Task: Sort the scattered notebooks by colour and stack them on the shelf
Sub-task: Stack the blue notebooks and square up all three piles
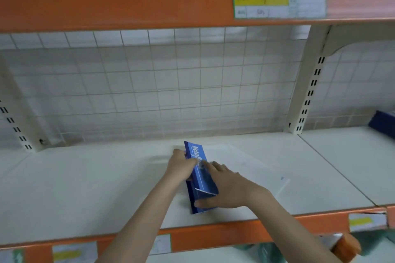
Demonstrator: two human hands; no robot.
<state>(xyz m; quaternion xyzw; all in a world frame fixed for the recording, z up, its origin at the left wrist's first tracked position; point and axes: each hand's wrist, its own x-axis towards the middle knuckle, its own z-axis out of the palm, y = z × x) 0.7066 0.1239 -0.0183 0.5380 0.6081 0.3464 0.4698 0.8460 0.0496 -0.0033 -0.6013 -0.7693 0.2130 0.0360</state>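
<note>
Gripping from both sides, the two hands held a stack of blue notebooks (199,174) on the white shelf board (85,188). The top cover was bright blue with a darker band along its left edge and slanted white lettering that began "Note"; thin pale lines ran down its length. The stack sat tilted, its left side raised off the board. The left hand (181,165) curled round the upper left edge, fingers on the cover. The right hand (226,192) lay over the right side, fingers spread across the cover toward the lettering and thumb hooked under the near corner.

Under and to the right of the right hand lay a white sheet (245,168), flat on the board. Beyond both hands stood a wire grid back panel (149,83). Left of the left hand the board ran bare to a slotted upright (15,128). Well to the right of the right hand, past another slotted upright (307,96), a dark blue item (383,123) lay at the frame edge. Nearer than both wrists ran the orange front rail (213,235) with blurred labels; an orange beam (106,2) crossed overhead.
</note>
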